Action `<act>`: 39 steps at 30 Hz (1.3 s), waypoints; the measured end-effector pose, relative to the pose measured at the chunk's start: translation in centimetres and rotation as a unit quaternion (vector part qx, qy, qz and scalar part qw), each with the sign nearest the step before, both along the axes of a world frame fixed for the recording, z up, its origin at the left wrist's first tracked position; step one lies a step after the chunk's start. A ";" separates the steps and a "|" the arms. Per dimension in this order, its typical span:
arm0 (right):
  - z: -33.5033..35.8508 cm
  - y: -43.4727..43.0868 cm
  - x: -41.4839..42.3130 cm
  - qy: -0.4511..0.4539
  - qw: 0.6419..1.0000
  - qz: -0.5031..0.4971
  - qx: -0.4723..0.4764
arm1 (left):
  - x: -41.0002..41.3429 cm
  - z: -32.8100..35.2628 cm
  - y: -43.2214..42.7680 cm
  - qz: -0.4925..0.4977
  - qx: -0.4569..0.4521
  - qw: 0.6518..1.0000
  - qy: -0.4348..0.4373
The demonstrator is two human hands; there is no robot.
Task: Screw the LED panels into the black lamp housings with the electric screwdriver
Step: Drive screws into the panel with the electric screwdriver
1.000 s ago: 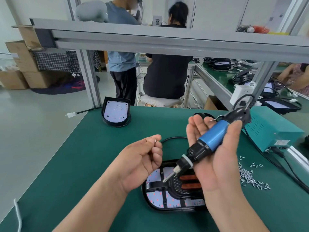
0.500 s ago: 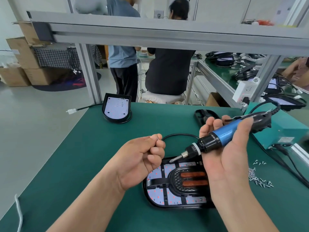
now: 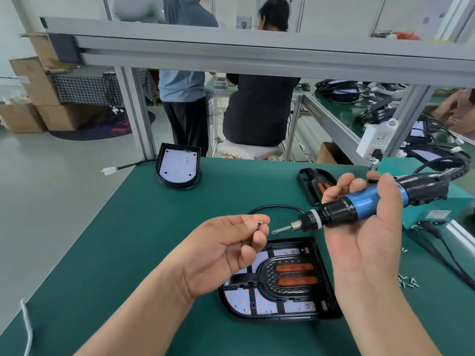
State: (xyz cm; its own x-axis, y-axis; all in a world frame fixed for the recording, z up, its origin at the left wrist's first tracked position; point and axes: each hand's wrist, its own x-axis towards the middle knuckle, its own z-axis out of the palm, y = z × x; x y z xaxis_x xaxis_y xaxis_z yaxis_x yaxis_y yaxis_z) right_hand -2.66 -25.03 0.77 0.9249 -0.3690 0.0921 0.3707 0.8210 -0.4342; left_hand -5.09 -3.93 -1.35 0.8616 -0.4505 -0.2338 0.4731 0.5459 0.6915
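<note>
The left hand (image 3: pixel 226 250) is held palm up above the green bench mat (image 3: pixel 115 240), its fingers curled inward, with a small screw (image 3: pixel 260 222) pinched between thumb and forefinger. At 3 o'clock from it, the right hand (image 3: pixel 365 227), also palm up, wraps thumb and fingers round the blue barrel of the electric screwdriver (image 3: pixel 359 205). The screwdriver's bit (image 3: pixel 281 229) points toward 9 o'clock, near the screw but not touching it. Below both hands, at 6 o'clock in the view, a black lamp housing (image 3: pixel 322 268) lies flat on the mat with its LED panel (image 3: pixel 240 296) seated inside. A second housing with a panel (image 3: pixel 178 167) sits at 11 o'clock on the far edge, and a third housing (image 3: pixel 314 182) lies at 1 o'clock, partly hidden behind the right fingers. A black cable (image 3: pixel 275 207) loops across the mat between the hands. Loose screws (image 3: pixel 408 281) are scattered at 4 o'clock, and a teal power box (image 3: pixel 437 209) stands at 3 o'clock.
</note>
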 end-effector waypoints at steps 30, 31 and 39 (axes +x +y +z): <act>0.3 -0.4 -0.2 -0.035 0.999 -0.001 -0.008 | -1.1 0.5 -1.5 0.020 0.082 0.996 -0.038; 0.3 -0.4 -0.2 -0.036 0.999 -0.001 -0.010 | -1.1 0.5 -1.5 0.022 0.082 0.996 -0.038; 0.1 -0.3 -0.1 -0.040 0.999 0.003 -0.008 | -1.1 0.4 -1.5 0.027 0.096 0.994 -0.046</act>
State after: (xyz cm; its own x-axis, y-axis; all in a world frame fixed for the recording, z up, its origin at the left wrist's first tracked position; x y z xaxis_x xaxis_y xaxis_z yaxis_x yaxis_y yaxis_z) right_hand -2.81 -25.33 0.89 0.9167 -0.3607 0.1717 0.3993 0.8167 -0.4165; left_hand -6.23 -5.44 -0.94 0.9050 -0.3572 -0.2309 0.3770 0.4224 0.8243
